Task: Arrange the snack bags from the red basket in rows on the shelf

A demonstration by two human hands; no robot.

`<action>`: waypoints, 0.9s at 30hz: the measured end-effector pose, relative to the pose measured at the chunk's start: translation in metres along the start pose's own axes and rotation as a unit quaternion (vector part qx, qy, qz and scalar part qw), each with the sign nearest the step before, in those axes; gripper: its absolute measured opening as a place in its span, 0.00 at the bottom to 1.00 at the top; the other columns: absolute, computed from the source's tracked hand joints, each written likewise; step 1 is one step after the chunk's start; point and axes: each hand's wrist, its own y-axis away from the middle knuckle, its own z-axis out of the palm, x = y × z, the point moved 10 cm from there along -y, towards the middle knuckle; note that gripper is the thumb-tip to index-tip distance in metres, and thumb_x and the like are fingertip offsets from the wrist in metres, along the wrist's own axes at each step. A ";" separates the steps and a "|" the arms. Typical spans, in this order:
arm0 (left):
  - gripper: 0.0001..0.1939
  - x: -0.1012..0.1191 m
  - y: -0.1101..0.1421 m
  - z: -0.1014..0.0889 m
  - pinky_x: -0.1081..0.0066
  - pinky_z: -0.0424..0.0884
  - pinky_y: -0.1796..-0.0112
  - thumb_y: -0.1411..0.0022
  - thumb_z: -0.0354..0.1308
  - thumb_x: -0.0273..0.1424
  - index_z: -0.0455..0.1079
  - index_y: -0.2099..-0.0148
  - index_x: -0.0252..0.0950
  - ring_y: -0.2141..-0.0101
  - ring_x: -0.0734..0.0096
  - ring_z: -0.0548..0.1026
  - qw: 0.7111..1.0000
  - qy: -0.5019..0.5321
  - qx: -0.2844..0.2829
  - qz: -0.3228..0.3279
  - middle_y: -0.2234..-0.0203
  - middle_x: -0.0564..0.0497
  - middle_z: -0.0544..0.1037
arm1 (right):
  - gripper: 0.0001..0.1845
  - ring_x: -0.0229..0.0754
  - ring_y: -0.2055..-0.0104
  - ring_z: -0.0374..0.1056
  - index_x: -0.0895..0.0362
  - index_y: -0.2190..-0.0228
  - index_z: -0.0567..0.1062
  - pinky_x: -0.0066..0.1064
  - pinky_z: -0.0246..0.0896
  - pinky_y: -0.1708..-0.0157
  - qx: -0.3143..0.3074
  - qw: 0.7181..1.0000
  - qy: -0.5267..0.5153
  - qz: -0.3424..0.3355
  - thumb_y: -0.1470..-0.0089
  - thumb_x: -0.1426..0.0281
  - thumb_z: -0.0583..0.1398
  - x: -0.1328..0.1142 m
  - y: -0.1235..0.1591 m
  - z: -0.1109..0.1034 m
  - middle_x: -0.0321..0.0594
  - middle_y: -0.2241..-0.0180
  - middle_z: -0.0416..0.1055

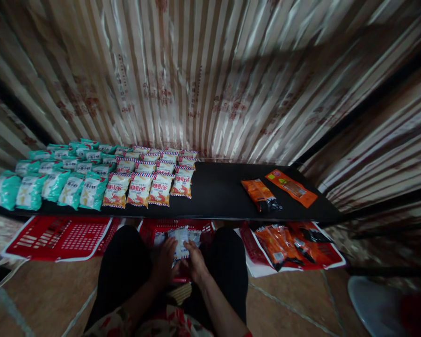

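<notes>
Clasping a white packet [181, 238], both hands [167, 252] [195, 257] half-curled

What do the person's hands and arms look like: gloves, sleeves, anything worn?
The left hand and right hand are ungloved; the forearms are bare. A patterned top, with red on a pale ground, shows at the bottom edge. No cables show; finer detail is too dim.

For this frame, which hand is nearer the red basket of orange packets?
Right. The right hand, at the pale packet, is to the left of the red basket; the left hand, at the packet's other side, lies even farther left.
</notes>
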 end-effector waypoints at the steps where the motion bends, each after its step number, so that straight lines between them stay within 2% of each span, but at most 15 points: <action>1: 0.30 0.001 0.000 -0.001 0.53 0.62 0.46 0.44 0.48 0.23 0.48 0.39 0.33 0.41 0.57 0.55 1.000 -0.001 0.002 0.000 0.44 0.38 0.61 | 0.20 0.39 0.67 0.68 0.53 0.63 0.71 0.29 0.60 0.71 -0.003 1.000 0.000 0.002 0.63 0.64 0.63 0.000 0.002 0.000 0.36 0.69 0.72; 9: 0.28 0.010 -0.002 -0.014 0.53 0.62 0.46 0.42 0.44 0.21 0.48 0.39 0.35 0.41 0.58 0.55 1.000 -0.017 0.008 0.014 0.44 0.39 0.60 | 0.21 0.39 0.68 0.67 0.54 0.62 0.71 0.28 0.60 0.70 -0.045 0.999 0.021 -0.018 0.62 0.63 0.64 -0.018 0.020 0.009 0.36 0.71 0.73; 16: 0.27 0.024 -0.008 -0.032 0.54 0.61 0.46 0.40 0.41 0.20 0.46 0.39 0.34 0.40 0.59 0.52 0.999 -0.020 0.027 0.032 0.44 0.37 0.59 | 0.19 0.41 0.61 0.67 0.53 0.63 0.73 0.28 0.61 0.68 -0.059 0.998 -0.005 -0.013 0.59 0.61 0.62 -0.026 0.029 0.007 0.38 0.63 0.73; 22: 0.27 0.037 -0.007 -0.039 0.54 0.60 0.45 0.39 0.39 0.20 0.44 0.38 0.36 0.39 0.60 0.52 0.999 -0.003 0.015 0.039 0.43 0.39 0.60 | 0.25 0.47 0.63 0.71 0.59 0.63 0.73 0.34 0.63 0.67 -0.120 0.992 -0.029 0.001 0.60 0.54 0.63 -0.032 0.034 0.019 0.43 0.67 0.76; 27: 0.30 0.046 -0.002 -0.047 0.56 0.61 0.45 0.42 0.37 0.15 0.46 0.38 0.34 0.39 0.63 0.51 0.997 -0.003 0.035 0.065 0.44 0.39 0.61 | 0.25 0.47 0.64 0.72 0.60 0.63 0.73 0.35 0.65 0.65 -0.138 0.989 -0.045 -0.014 0.61 0.56 0.65 -0.039 0.040 0.026 0.44 0.69 0.76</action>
